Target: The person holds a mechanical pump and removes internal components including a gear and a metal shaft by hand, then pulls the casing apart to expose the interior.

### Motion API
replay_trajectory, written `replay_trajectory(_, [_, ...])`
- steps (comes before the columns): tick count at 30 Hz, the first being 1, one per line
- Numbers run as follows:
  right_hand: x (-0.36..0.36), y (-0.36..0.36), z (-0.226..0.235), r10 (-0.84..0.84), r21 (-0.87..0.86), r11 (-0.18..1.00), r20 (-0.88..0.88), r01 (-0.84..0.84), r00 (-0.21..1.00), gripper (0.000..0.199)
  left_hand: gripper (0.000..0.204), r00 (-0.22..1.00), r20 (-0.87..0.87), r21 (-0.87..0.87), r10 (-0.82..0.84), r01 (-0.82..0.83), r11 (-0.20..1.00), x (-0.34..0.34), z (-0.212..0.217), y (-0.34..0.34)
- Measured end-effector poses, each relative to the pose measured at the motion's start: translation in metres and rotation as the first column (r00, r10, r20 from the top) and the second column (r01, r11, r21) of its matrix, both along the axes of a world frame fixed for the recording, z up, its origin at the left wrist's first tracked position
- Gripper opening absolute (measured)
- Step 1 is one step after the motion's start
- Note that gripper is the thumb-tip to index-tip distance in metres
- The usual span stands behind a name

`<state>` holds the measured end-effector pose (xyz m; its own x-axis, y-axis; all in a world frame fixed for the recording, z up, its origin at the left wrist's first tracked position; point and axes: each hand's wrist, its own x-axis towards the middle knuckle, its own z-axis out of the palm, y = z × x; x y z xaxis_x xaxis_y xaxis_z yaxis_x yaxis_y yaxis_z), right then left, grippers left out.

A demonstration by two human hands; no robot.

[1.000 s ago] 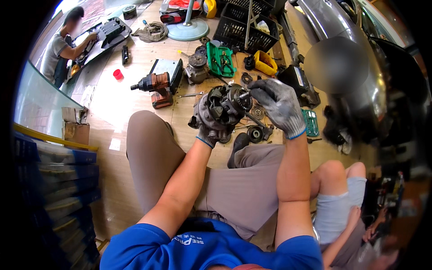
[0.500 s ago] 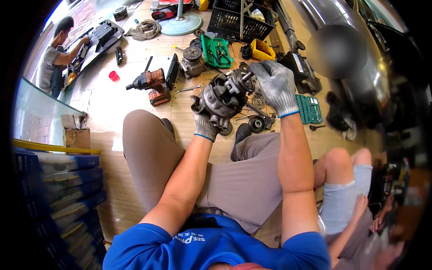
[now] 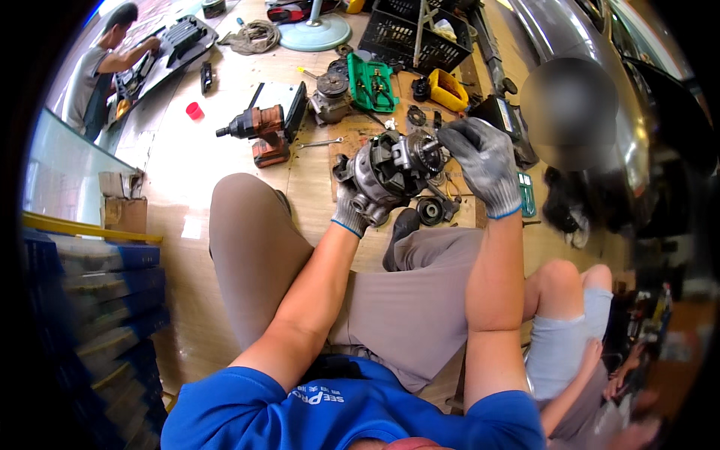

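So nearest to me there's a blue T-shirt showing white lettering across the chest, above brown trousers with the knees spreading wide. Stacked blue-and-white boxes are standing off to the left, any print on them too blurry to make out, and someone in pale shorts is sitting close by on the right. The gloved left hand is gripping a greasy metal engine part from below, holding it up over the floor, just past the knees. The gloved right hand is bending its fingers right by the part's shaft; can't tell if they're actually pinching it. Beyond that, a wrench and an orange-and-black power drill are lying on the shiny tan floor, which is catching a lot of glare. Farther out, a green tool case is lying open, a yellow tub and black crate are sitting behind, a grey car is filling the right side, and another person is working far left.
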<state>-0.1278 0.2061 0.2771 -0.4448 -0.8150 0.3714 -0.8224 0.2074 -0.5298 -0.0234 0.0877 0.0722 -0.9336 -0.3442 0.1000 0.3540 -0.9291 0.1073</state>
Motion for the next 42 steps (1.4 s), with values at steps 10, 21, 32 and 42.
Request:
replay_trajectory(10, [0.0,0.003,-0.003,0.025,0.132,0.991,0.055,-0.032,0.998,0.017,0.076,0.88,0.03,-0.635,0.474,-0.349,0.689,-0.026,-0.062,0.003])
replay_trajectory(21, [0.012,0.009,0.001,0.024,0.066,0.996,0.438,-0.059,0.899,0.021,0.065,0.999,0.035,0.058,-0.03,0.028,0.998,-0.018,-0.025,0.0])
replay_trajectory(32, [0.005,0.006,-0.004,-0.182,0.257,0.948,-0.047,0.188,0.982,0.026,0.08,0.998,-0.063,0.277,0.023,-0.005,0.961,-0.021,-0.051,-0.01])
replay_trajectory(42, [0.004,0.017,-0.008,-0.245,0.31,0.921,-0.007,0.235,0.97,0.031,0.081,0.934,-0.305,0.251,0.186,-0.11,0.962,-0.019,-0.042,-0.016])
